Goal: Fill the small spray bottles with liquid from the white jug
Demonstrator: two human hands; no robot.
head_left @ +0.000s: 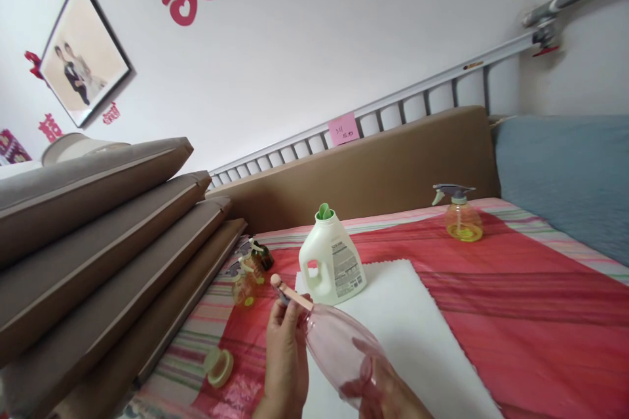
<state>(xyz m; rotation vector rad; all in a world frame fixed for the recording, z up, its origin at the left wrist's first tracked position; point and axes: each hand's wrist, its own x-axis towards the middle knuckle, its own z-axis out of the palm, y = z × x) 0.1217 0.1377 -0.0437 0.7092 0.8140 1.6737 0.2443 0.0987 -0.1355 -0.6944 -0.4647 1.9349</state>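
A see-through pink spray bottle (337, 337) lies tilted between my two hands, its pale peach spray head pointing up and left. My left hand (287, 353) is closed round the neck, just under the spray head. Behind the lower end of the bottle, my right hand (388, 389) grips the base, with its fingers showing through the clear wall. Just beyond stands an upright white detergent jug (319, 242), its mouth uncapped and a green spout inside. A pale green cap (219, 366) rests on the striped cloth to the left of my left hand.
Under the jug lies a white mat (427, 320) on a red striped cloth (472, 275). A spray bottle with yellow liquid (462, 222) stands at the back right. Several small bottles (246, 281) stand left, beside stacked cushions (113, 229). A brown padded board (368, 176) borders the back.
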